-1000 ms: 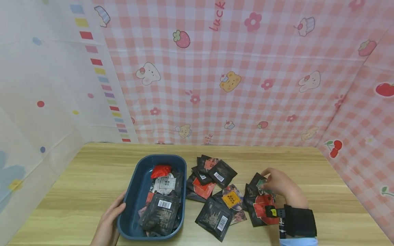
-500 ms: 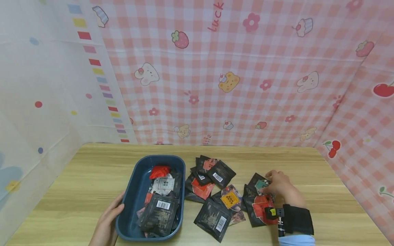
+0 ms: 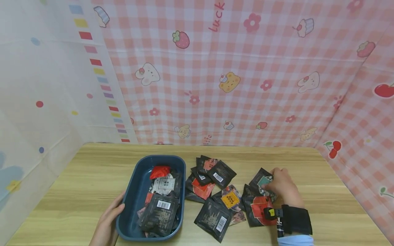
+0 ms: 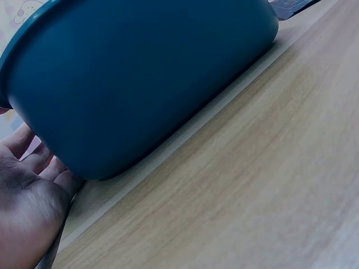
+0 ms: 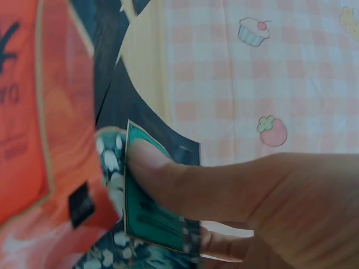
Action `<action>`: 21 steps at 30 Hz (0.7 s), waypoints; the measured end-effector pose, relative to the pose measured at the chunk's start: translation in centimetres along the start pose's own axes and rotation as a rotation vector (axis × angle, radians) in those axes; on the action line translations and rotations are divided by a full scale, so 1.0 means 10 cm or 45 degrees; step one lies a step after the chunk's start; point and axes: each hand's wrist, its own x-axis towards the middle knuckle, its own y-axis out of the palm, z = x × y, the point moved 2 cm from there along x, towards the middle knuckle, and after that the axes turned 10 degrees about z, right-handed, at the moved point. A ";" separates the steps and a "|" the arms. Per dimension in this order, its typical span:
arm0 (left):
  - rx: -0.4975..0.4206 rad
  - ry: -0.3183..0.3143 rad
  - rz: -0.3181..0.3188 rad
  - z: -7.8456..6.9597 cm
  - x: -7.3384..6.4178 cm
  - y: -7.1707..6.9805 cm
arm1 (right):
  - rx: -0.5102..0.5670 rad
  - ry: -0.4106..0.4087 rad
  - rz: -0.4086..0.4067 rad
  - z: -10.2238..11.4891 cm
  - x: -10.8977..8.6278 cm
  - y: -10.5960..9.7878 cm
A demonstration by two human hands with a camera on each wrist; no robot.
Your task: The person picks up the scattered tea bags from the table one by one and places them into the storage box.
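Observation:
My right hand (image 3: 283, 184) pinches a black sachet with a green label (image 3: 264, 181) at the right of the table. In the right wrist view the thumb presses on its green label (image 5: 151, 207), with fingers behind the packet's edge. A red-labelled sachet (image 3: 260, 210) lies just in front, partly under the wrist strap. My left hand (image 3: 107, 218) rests against the left outer side of a dark blue bin (image 3: 126, 218). The left wrist view shows its fingers along the bin's outer wall (image 4: 140, 84). Inside the bin lie several sachets, a black barcoded one (image 3: 161, 213) on top.
Between bin and right hand, loose sachets lie in two overlapping groups: one farther back with a barcoded black packet (image 3: 221, 174), one nearer with a yellow-labelled packet (image 3: 231, 200) and a black one (image 3: 213, 218). A checked cloth (image 3: 197, 85) stands behind the wooden table (image 3: 61, 205).
The green-labelled sachet has shifted slightly away from me, with the right hand's grip moving to its right edge. The left hand and the bin stay as they were.

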 end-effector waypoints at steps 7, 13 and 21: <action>0.008 -0.012 -0.008 -0.01 -0.01 0.00 | -0.025 -0.028 -0.188 0.33 -0.10 -0.06; -0.021 0.044 0.017 -0.02 0.00 0.01 | -0.103 -0.197 -0.428 0.72 -0.23 -0.10; -0.108 0.169 0.107 -0.01 -0.02 0.02 | -0.164 -0.461 -0.707 1.18 -0.36 0.02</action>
